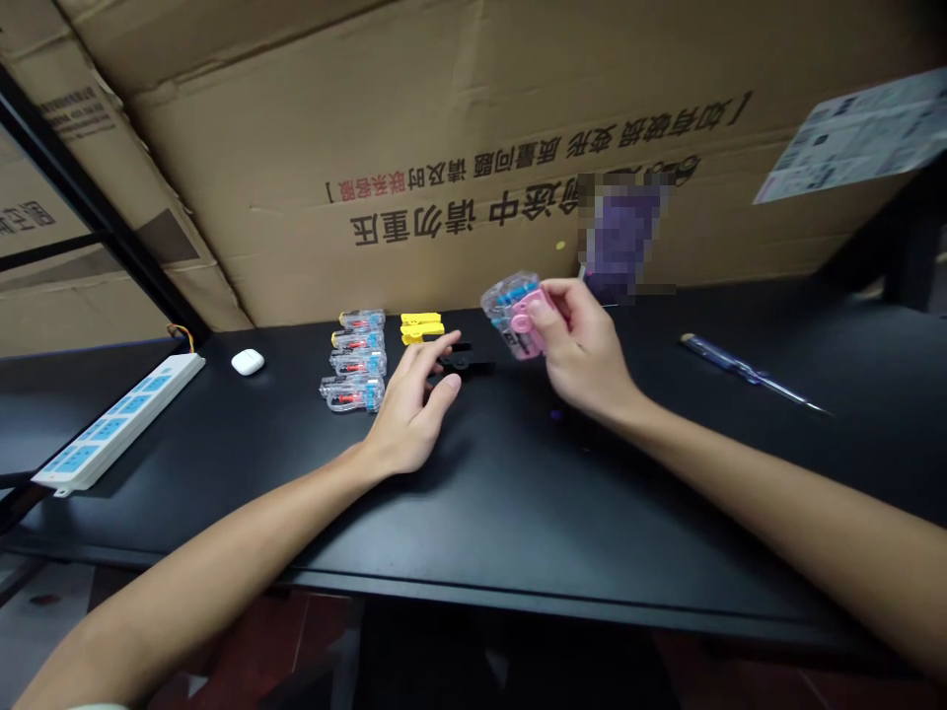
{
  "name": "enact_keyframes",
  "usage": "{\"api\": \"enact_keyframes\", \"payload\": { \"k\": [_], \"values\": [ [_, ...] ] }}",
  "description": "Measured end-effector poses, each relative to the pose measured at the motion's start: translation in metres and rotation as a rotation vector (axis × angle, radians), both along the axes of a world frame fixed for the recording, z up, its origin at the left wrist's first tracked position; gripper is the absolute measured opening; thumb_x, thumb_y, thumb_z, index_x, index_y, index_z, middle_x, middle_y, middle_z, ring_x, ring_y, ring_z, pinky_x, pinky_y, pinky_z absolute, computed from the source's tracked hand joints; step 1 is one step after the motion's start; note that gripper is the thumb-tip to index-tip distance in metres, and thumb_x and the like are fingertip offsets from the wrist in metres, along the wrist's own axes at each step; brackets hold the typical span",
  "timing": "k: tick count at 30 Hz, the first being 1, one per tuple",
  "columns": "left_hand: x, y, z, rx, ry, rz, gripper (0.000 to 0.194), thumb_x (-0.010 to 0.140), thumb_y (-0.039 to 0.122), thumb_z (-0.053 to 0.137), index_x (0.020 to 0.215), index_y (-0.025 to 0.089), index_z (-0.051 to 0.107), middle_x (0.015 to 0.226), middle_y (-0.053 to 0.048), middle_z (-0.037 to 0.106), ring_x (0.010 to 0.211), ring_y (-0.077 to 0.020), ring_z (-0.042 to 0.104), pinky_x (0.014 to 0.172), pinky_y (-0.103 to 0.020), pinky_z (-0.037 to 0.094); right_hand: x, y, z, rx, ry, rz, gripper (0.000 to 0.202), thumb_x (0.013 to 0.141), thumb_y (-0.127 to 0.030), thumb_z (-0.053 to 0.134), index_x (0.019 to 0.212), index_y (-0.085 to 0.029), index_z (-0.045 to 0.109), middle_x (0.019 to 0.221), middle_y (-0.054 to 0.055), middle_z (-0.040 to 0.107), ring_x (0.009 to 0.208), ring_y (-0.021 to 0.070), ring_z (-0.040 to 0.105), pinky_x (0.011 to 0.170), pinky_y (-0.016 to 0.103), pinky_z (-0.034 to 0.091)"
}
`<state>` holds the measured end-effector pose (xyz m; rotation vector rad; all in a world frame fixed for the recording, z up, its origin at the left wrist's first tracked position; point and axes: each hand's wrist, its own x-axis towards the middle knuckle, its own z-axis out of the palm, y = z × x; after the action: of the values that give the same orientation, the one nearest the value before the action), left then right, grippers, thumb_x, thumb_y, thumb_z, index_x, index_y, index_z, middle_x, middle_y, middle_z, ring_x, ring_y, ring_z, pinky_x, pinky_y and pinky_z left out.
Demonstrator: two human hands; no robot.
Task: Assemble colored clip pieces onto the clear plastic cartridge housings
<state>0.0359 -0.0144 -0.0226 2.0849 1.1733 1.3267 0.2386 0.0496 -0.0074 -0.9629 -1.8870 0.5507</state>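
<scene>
My right hand (584, 345) holds a clear plastic device with blue parts and a pink piece (527, 320) up above the table, thumb on the pink piece. Over the table, my left hand (414, 399) has its fingers apart and nothing in them. Just past its fingertips lie black pieces (463, 365), partly hidden by the hand. Yellow pieces (420, 325) lie behind it. To its left, several clear plastic devices (355, 394) with red and blue parts lie in a column.
A white power strip (122, 424) and a white earbud case (248, 362) are on the left of the black table (473, 532). A screwdriver (751, 373) lies at the right. Cardboard (281, 237) stands along the back, with a blurred purple object (621, 237) before it.
</scene>
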Motion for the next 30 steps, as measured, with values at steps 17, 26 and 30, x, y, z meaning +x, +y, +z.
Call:
{"api": "enact_keyframes", "payload": {
  "k": [17, 26, 30],
  "values": [
    [-0.016, 0.009, 0.01, 0.243, 0.73, 0.0, 0.025, 0.092, 0.024, 0.048, 0.1, 0.017, 0.071, 0.092, -0.01, 0.068, 0.084, -0.0215, 0.059, 0.079, -0.035, 0.047, 0.02, 0.047, -0.021, 0.282, -0.589, -0.127, 0.037, 0.097, -0.038, 0.043, 0.121, -0.022, 0.066, 0.126, 0.015, 0.062, 0.115, 0.0344, 0.056, 0.094, 0.055, 0.044],
    [-0.037, 0.014, 0.023, 0.206, 1.053, 0.163, 0.025, 0.089, 0.022, 0.052, 0.102, 0.016, 0.072, 0.095, -0.011, 0.068, 0.092, -0.0268, 0.058, 0.085, -0.041, 0.044, 0.006, 0.022, -0.016, 0.217, -0.664, 0.088, 0.038, 0.093, -0.042, 0.054, 0.121, -0.019, 0.064, 0.115, 0.014, 0.063, 0.102, 0.03, 0.063, 0.088, 0.046, 0.05],
    [-0.036, 0.014, 0.022, 0.173, 1.079, 0.154, 0.027, 0.089, 0.024, 0.052, 0.106, 0.016, 0.072, 0.098, -0.012, 0.067, 0.094, -0.027, 0.058, 0.085, -0.041, 0.045, 0.005, 0.018, -0.016, 0.16, -0.547, 0.108, 0.03, 0.088, -0.035, 0.061, 0.111, -0.015, 0.064, 0.105, 0.012, 0.069, 0.093, 0.0272, 0.066, 0.082, 0.041, 0.051]
  ]
}}
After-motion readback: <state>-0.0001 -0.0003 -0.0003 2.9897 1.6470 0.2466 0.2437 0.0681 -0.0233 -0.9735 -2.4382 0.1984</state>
